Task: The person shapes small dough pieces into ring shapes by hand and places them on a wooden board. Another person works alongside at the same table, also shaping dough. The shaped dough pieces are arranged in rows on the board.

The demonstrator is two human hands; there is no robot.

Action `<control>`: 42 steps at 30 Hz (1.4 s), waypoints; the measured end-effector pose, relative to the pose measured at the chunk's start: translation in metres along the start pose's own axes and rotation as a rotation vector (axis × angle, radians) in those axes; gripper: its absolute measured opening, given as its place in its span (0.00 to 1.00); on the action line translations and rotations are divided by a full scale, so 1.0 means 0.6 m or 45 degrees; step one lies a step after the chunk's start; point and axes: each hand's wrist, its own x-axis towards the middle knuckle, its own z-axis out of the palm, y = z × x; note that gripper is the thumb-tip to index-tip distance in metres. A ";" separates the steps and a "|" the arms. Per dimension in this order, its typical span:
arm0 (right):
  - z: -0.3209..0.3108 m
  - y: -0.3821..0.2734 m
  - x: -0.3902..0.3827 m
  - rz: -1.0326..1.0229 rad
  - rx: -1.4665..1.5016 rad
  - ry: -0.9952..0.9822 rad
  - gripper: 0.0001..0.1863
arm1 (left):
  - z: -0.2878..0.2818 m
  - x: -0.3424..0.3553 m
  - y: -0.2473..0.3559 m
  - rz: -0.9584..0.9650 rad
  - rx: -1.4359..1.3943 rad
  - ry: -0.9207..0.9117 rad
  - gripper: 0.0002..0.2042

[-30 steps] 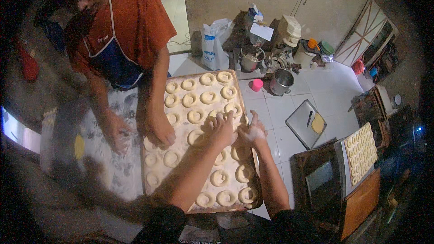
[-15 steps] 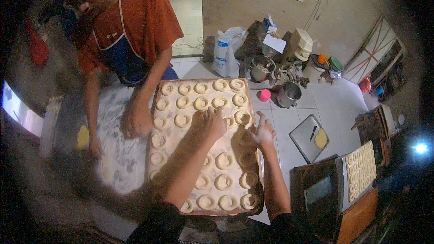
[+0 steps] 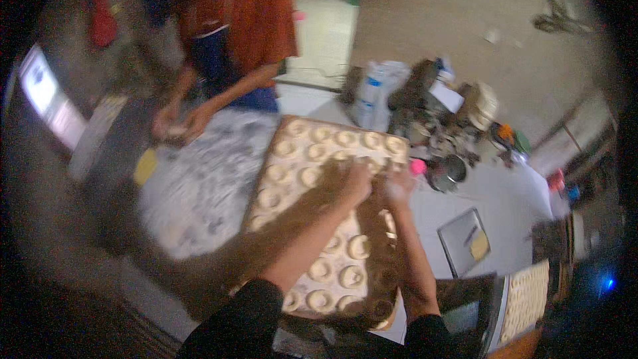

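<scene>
Rows of pale dough rings (image 3: 319,270) lie on a floured board (image 3: 268,176) with a brown rim in front of me. My left hand (image 3: 357,183) is over the upper right part of the board, close above the rings there; motion blur hides what its fingers do. Just to its right, my right hand (image 3: 397,188) is above the board's right edge, its fingers pointing away from me and seemingly stretched out. No dough shows in it. Shadows of my arms darken the board's middle and right side, so several rings there are hard to see.
A co-worker (image 3: 249,33) in an orange shirt and apron handles something small at a floured table (image 3: 199,186) to the left. Right, on the floor, are a metal tray (image 3: 450,252) with dough, a metal pot (image 3: 448,171) and a pink cup (image 3: 417,167). Another board of rings (image 3: 525,300) stands lower right.
My view has swung, so the scene sits further right. My hands have come closer together near the board's upper right. The co-worker's hands have drawn together at the table's far left.
</scene>
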 end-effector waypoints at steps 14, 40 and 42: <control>-0.125 -0.688 -0.185 -1.025 0.885 -1.059 0.24 | -0.060 -0.617 -0.508 -0.748 -0.288 1.059 0.14; -0.269 -1.003 -0.330 -0.576 1.276 -0.676 0.22 | -0.389 -0.732 -0.649 -0.683 -1.154 0.464 0.22; -0.226 -1.019 -0.343 -0.673 1.431 -0.502 0.29 | -0.362 -0.728 -0.642 -0.656 -1.015 0.596 0.20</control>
